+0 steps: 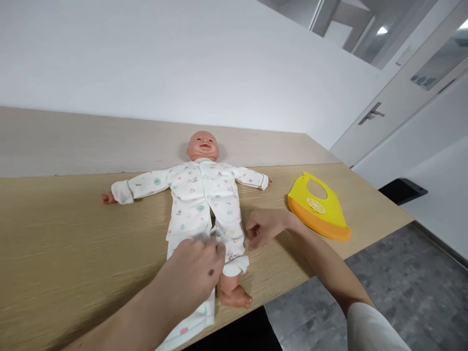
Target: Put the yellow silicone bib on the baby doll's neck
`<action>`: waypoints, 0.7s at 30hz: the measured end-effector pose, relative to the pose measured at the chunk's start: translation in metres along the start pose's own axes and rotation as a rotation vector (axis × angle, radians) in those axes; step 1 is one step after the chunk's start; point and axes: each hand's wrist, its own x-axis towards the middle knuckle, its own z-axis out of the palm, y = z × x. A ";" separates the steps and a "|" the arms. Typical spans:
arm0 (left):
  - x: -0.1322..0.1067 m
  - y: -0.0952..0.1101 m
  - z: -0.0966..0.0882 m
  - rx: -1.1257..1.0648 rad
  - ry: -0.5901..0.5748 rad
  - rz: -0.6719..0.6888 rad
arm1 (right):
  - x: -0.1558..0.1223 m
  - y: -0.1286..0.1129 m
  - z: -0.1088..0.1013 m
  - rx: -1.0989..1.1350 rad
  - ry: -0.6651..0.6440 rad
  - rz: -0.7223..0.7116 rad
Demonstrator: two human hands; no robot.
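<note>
A baby doll (203, 146) lies on its back on the table, arms spread, in a white printed jacket (190, 195) and matching trousers (234, 239). My left hand (199, 263) is over the doll's crotch and one leg, its fingers closed on the trousers and mostly hidden from view. Beside the other hip, my right hand (265, 226) has its fingers curled in, with the tips close to the trouser side; whether cloth is between them is hidden. One bare foot (237, 296) sticks out below a rolled cuff, while the other trouser leg (195, 321) runs down toward the table's front edge.
Right of the doll, a yellow bib (317, 204) with an orange pocket lies on the wooden table (73, 253). Past the table's right end is a black flat object (402, 190). A white wall stands behind, with a door (395, 112) at the right.
</note>
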 end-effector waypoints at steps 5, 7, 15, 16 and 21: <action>0.002 -0.001 0.000 -0.048 -0.100 0.030 | -0.019 -0.026 0.046 -0.071 0.147 -0.083; 0.002 0.001 0.002 -0.084 -0.106 0.071 | -0.021 -0.025 0.071 -0.028 0.347 -0.140; -0.006 0.013 0.007 -0.140 -0.088 0.167 | -0.026 -0.011 0.124 -0.127 0.884 -0.154; -0.008 0.014 0.008 -0.139 -0.079 0.164 | -0.027 -0.012 0.127 -0.140 0.887 -0.165; -0.016 0.019 0.015 -0.141 -0.038 0.142 | -0.029 -0.015 0.139 -0.145 0.903 -0.227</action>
